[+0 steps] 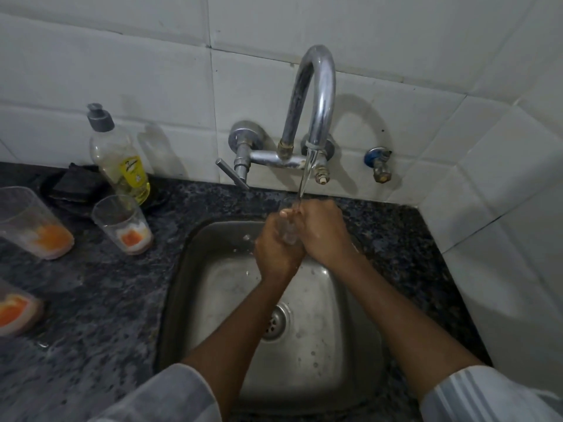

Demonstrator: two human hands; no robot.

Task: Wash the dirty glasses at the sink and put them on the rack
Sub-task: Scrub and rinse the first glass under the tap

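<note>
Both hands meet under the running tap (316, 95), above the steel sink (359, 345). My left hand (275, 251) and my right hand (324, 233) are wrapped round a small clear glass (288, 232), which shows only as a sliver between the fingers. Water from the spout falls on it. Three dirty glasses with orange residue stand on the dark counter to the left: one near the sink (123, 223), a bigger one (29, 222) at the left edge, and one (13, 310) cut off by the frame at lower left. No rack is in view.
A dish soap bottle (118, 156) with a grey cap stands against the tiled wall. A black sponge (76, 184) lies on a dish beside it. The tap lever (233, 175) sticks out left of the spout. The drain (274, 322) is at the sink's middle. A tiled wall closes the right side.
</note>
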